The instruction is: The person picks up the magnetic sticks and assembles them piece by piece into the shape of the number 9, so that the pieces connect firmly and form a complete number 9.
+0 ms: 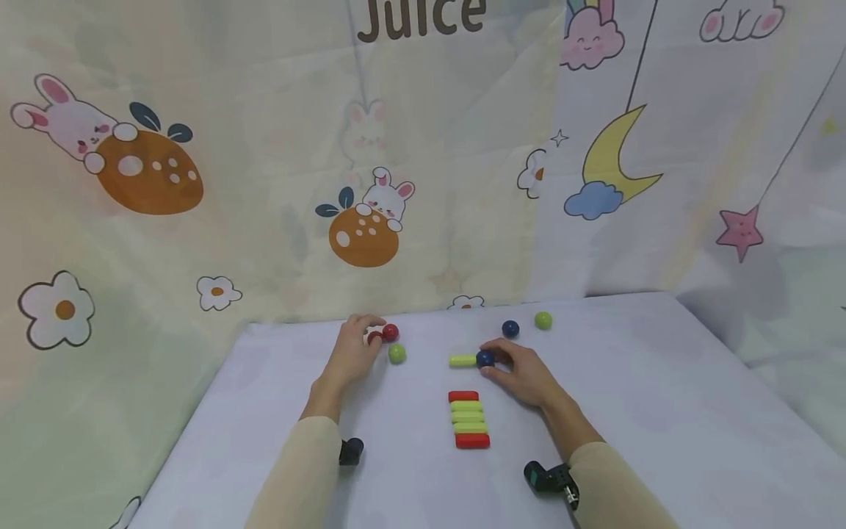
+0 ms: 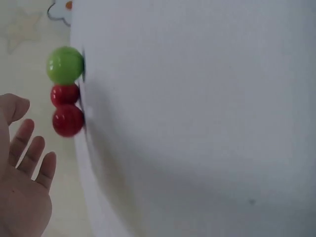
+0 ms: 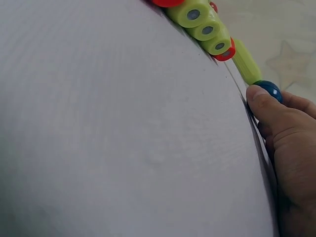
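My right hand (image 1: 525, 373) pinches a dark blue ball (image 1: 485, 358) between thumb and fingers. One end of a yellow-green rod (image 1: 462, 361) meets that ball, and the rod points left along the table. In the right wrist view the thumb lies over part of the blue ball (image 3: 269, 90). My left hand (image 1: 353, 351) is beside two red balls (image 1: 391, 333) and a green ball (image 1: 396, 354). Its fingers are spread and loosely bent, apart from the balls in the left wrist view, where the green ball (image 2: 65, 65) and a red ball (image 2: 68, 121) show plainly.
A row of red and yellow-green rods (image 1: 468, 416) lies side by side in front of the hands. Behind the right hand are another dark blue ball (image 1: 510, 328) and a green ball (image 1: 543, 320). A printed cloth hangs behind the white table (image 1: 661, 382).
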Demonstrator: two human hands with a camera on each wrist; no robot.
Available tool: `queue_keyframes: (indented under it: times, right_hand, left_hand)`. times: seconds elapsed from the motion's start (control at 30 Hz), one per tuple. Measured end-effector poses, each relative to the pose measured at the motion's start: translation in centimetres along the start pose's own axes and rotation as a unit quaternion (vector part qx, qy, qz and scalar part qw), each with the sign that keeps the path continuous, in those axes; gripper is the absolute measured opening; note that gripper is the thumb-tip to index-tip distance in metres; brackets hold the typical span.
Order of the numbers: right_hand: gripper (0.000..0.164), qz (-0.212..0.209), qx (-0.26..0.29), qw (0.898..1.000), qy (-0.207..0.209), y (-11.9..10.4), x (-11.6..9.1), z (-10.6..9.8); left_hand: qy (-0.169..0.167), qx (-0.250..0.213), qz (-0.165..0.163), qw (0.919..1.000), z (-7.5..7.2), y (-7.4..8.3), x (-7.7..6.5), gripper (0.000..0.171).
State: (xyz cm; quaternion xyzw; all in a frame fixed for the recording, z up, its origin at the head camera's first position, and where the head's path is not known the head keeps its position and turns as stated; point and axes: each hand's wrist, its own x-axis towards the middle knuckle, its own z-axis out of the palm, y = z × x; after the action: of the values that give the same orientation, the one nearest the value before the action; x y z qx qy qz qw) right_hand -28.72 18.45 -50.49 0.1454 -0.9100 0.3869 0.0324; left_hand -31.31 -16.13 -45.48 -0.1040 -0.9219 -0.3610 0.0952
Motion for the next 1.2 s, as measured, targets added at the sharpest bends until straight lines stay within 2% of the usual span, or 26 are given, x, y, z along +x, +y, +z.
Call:
queue_keyframes:
  times: [0.17, 0.33, 0.47, 0.6, 0.77, 1.03, 1.2]
  right_hand:
    - [0.042, 0.010, 0.004, 1.000, 0.002, -0.1, -0.2, 0.4]
    - [0.041, 0.007, 0.006, 1.000, 0.002, -0.3, -0.3, 0.4]
    - [0.042, 0.002, -0.006, 1.000, -0.001, -0.2, -0.4, 0.1]
    - [0.042, 0.004, -0.018, 1.000, 0.000, 0.1, -0.5, -0.4]
    - [0.041, 0.001, -0.013, 1.000, 0.005, 0.2, -0.5, -0.6]
    - [0.042, 0.002, -0.002, 1.000, -0.001, -0.1, 0.1, 0.3]
    - [0.041, 0.008, -0.010, 1.000, 0.009, -0.1, 0.2, 0.2]
  left_hand:
    - [-0.003, -0.029, -0.038, 0.9988, -0.6, -2.4, -0.8, 0.040]
    - [-0.002, -0.031, -0.042, 0.9986, -1.0, -3.3, -1.2, 0.042]
    - [-0.014, -0.034, -0.039, 0.9986, -0.6, -3.2, -1.3, 0.044]
    - [-0.036, -0.036, -0.054, 0.9972, 0.4, -2.7, -1.2, 0.049]
    - [-0.040, -0.020, -0.053, 0.9976, 0.7, -1.9, -0.9, 0.056]
    - [-0.040, 0.009, -0.083, 0.9957, 0.3, -2.1, -0.6, 0.049]
    - [-0.042, 0.018, -0.083, 0.9955, 0.5, -2.1, -0.3, 0.044]
